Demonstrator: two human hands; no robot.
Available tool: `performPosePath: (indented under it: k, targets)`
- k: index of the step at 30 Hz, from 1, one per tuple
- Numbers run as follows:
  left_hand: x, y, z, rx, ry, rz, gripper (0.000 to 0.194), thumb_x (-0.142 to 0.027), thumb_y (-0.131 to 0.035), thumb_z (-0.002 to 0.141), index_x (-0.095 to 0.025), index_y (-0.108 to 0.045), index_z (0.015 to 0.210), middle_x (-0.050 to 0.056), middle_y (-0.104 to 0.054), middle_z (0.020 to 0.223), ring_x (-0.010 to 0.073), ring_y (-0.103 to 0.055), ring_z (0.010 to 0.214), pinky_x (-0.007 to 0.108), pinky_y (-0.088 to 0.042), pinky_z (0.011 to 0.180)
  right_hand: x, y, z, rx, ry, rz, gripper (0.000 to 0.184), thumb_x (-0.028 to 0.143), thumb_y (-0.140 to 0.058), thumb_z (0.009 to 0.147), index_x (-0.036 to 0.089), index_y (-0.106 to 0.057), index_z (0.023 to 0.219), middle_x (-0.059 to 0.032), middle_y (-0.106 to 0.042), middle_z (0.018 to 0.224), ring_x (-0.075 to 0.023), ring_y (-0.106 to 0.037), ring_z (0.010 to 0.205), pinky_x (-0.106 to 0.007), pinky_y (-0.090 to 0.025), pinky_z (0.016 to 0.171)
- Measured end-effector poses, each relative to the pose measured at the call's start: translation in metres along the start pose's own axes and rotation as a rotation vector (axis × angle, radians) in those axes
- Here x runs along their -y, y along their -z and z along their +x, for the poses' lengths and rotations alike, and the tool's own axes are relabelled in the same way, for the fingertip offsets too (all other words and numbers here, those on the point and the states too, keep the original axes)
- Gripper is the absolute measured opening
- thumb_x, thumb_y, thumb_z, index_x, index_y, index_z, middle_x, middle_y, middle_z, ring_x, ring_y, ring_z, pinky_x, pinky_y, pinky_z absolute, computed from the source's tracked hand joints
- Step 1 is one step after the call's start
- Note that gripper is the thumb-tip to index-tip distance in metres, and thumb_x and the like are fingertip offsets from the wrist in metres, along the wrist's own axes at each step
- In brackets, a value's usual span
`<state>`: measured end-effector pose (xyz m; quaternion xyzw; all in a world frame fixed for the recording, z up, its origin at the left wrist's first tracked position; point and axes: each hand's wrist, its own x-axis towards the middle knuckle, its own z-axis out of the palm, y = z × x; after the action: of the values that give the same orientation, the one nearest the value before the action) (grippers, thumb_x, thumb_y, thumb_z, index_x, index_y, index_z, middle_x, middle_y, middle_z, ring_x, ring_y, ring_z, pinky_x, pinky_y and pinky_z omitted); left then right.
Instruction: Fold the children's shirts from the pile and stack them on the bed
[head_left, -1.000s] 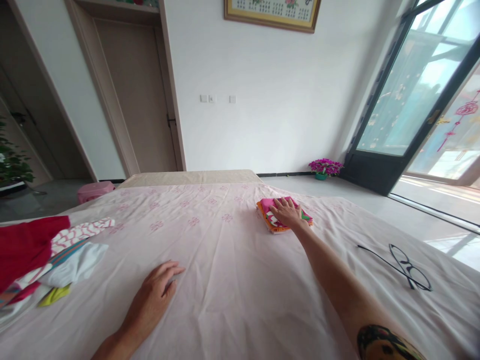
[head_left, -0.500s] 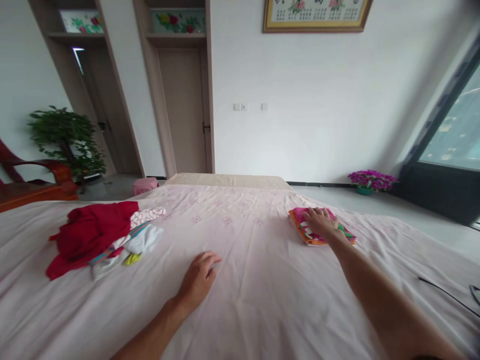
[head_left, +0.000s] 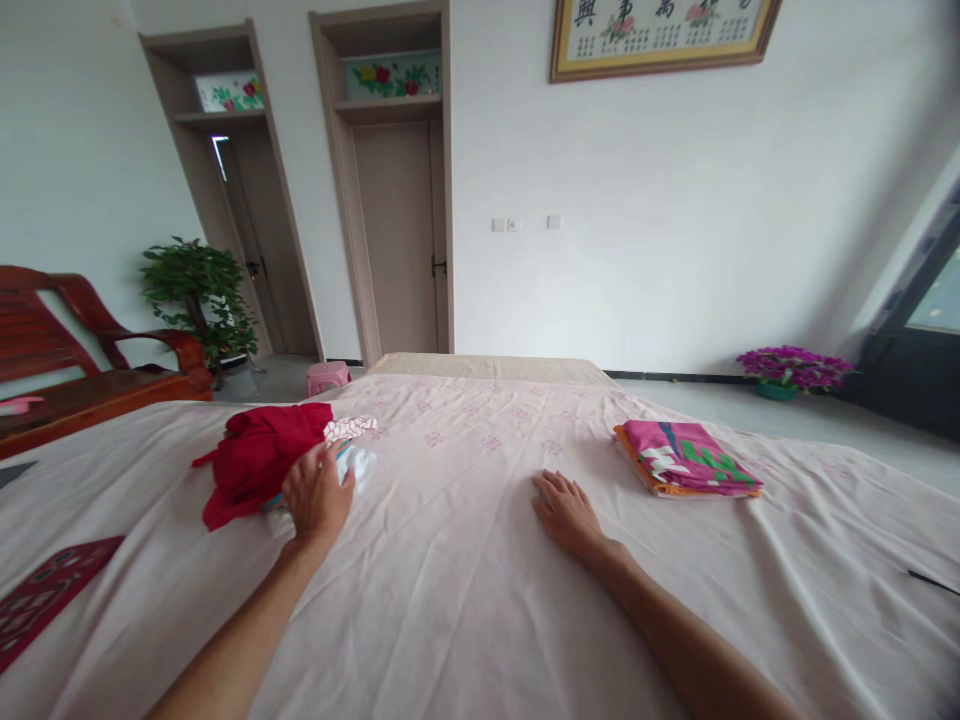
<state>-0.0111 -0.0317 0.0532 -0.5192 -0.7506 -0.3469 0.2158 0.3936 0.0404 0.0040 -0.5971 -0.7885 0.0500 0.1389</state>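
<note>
At the left, a loose pile holds a crumpled red garment (head_left: 259,455), a red-and-white patterned cloth (head_left: 351,428) and a white cloth (head_left: 361,466). My left hand (head_left: 319,495) is over the near side of this pile, fingers apart and reaching down toward the cloth; whether it touches is hard to tell. To the right, my right hand (head_left: 568,512) lies low over the sheet, fingers stretched out, holding nothing. Beyond it and apart from it sits a neat stack of folded clothes (head_left: 686,460), pink with green and white on top and orange beneath.
A pale pink flowered sheet (head_left: 465,560) covers the broad surface. A dark red patterned flat item (head_left: 56,590) lies at the left edge. Past the sheet stand a wooden chair (head_left: 150,345), a pink stool (head_left: 328,376), a leafy plant (head_left: 199,300) and purple flowers (head_left: 795,368).
My right hand has left the folded stack and moved left onto the sheet. My left hand has moved left to the loose pile. The view has turned left.
</note>
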Motion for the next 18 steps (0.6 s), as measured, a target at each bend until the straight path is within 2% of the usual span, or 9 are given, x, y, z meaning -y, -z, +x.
performPosePath:
  k: [3,6,8,11,13,15,16,18]
  targets:
    - [0.037,0.016,0.013,0.009,0.082,0.183,0.042,-0.036,-0.05,0.089,-0.016,-0.054,0.126,0.019,-0.048,0.132,0.0373,-0.043,0.118,0.052,-0.035,0.095,0.001,0.001,-0.001,-0.009,-0.02,0.005,0.048,0.035,-0.04,0.092,0.024,-0.051,0.137,-0.0066,-0.043,0.149,-0.0253,-0.032,0.14,-0.043,-0.02,0.115]
    - [0.059,0.025,0.022,0.088,0.069,0.249,0.034,-0.036,-0.047,0.09,-0.015,-0.06,0.112,0.019,-0.052,0.122,0.0361,-0.045,0.114,0.05,-0.037,0.092,0.001,0.004,-0.002,-0.024,-0.019,0.021,0.046,0.035,-0.042,0.092,0.025,-0.053,0.136,-0.0051,-0.045,0.148,-0.0245,-0.033,0.139,-0.041,-0.021,0.115]
    - [0.068,0.028,0.031,0.124,0.081,0.202,0.033,-0.037,-0.043,0.091,-0.014,-0.06,0.108,0.015,-0.056,0.114,0.0341,-0.05,0.109,0.048,-0.041,0.089,0.002,0.006,-0.005,-0.033,-0.009,0.04,0.045,0.034,-0.042,0.092,0.026,-0.054,0.135,-0.0045,-0.047,0.146,-0.0242,-0.034,0.139,-0.04,-0.022,0.114]
    - [0.072,0.034,0.052,0.123,0.25,0.036,0.039,-0.045,-0.039,0.092,-0.016,-0.055,0.111,0.013,-0.061,0.105,0.033,-0.059,0.097,0.048,-0.047,0.08,0.002,0.009,-0.008,-0.046,0.006,0.065,0.044,0.033,-0.043,0.091,0.025,-0.056,0.133,-0.0052,-0.048,0.145,-0.0244,-0.036,0.137,-0.039,-0.023,0.113]
    - [0.066,0.04,0.07,0.068,0.335,-0.053,0.043,-0.05,-0.038,0.092,-0.016,-0.052,0.115,0.013,-0.063,0.103,0.0346,-0.061,0.097,0.049,-0.048,0.08,0.002,0.009,-0.009,-0.056,0.015,0.08,0.044,0.032,-0.044,0.091,0.024,-0.057,0.132,-0.0059,-0.049,0.144,-0.0245,-0.037,0.137,-0.039,-0.024,0.113]
    - [0.048,0.047,0.086,-0.039,0.312,-0.16,0.047,-0.053,-0.037,0.092,-0.015,-0.052,0.115,0.013,-0.062,0.106,0.0363,-0.059,0.105,0.05,-0.047,0.087,0.001,0.009,-0.008,-0.06,0.021,0.101,0.043,0.031,-0.045,0.09,0.024,-0.058,0.131,-0.0055,-0.05,0.144,-0.0242,-0.037,0.136,-0.039,-0.024,0.113]
    - [0.035,0.051,0.091,-0.101,0.282,-0.252,0.047,-0.054,-0.038,0.092,-0.015,-0.053,0.114,0.011,-0.062,0.107,0.0361,-0.058,0.109,0.05,-0.045,0.092,0.0,0.009,-0.007,-0.059,0.019,0.115,0.043,0.031,-0.046,0.089,0.024,-0.059,0.13,-0.0049,-0.05,0.143,-0.024,-0.038,0.136,-0.038,-0.025,0.113]
    - [-0.001,0.059,0.092,-0.141,0.215,-0.46,0.049,-0.056,-0.041,0.09,-0.015,-0.053,0.114,0.008,-0.062,0.109,0.0333,-0.056,0.112,0.048,-0.042,0.099,-0.003,0.009,-0.005,-0.061,0.0,0.157,0.042,0.029,-0.047,0.088,0.024,-0.06,0.128,-0.0044,-0.052,0.141,-0.0231,-0.041,0.134,-0.037,-0.027,0.112]
